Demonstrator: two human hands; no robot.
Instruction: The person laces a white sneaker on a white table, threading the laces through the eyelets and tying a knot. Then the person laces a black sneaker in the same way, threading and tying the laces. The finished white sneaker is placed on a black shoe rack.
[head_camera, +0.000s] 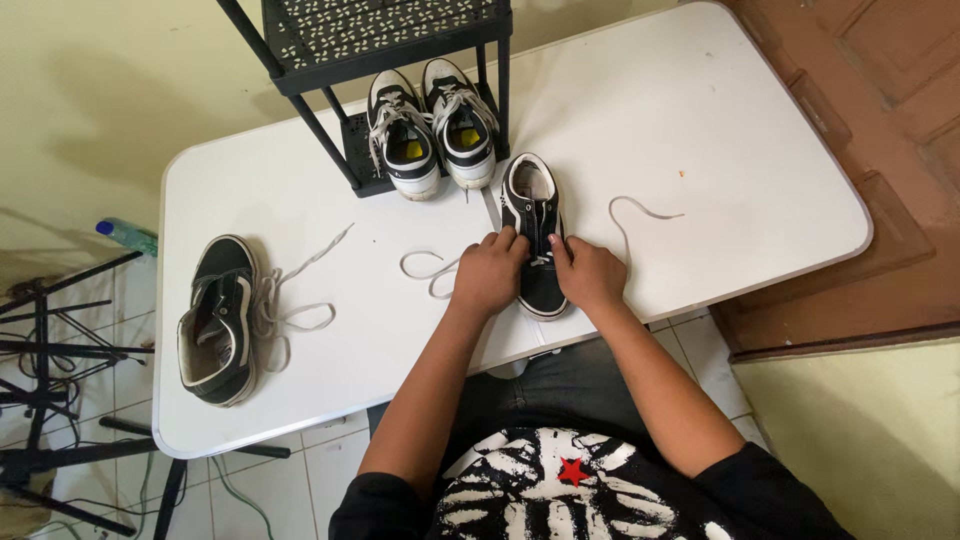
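Note:
A black low sneaker with a white sole (533, 215) stands on the white table (700, 130), toe toward me. My left hand (490, 273) rests on its left side, fingers at the lace holes. On the shoe's right side, my right hand (587, 272) pinches at the eyelets. A white lace runs through the shoe; its loose ends trail left (428, 270) and right (635, 210) over the table. Whether a hand grips the lace itself is unclear.
A matching black sneaker (218, 320) lies at the table's left with a loose white lace. A black metal rack (380, 40) stands at the back, a black-and-white pair of shoes (432, 130) on its bottom shelf. Black stands (50, 380) sit on the tiled floor at left.

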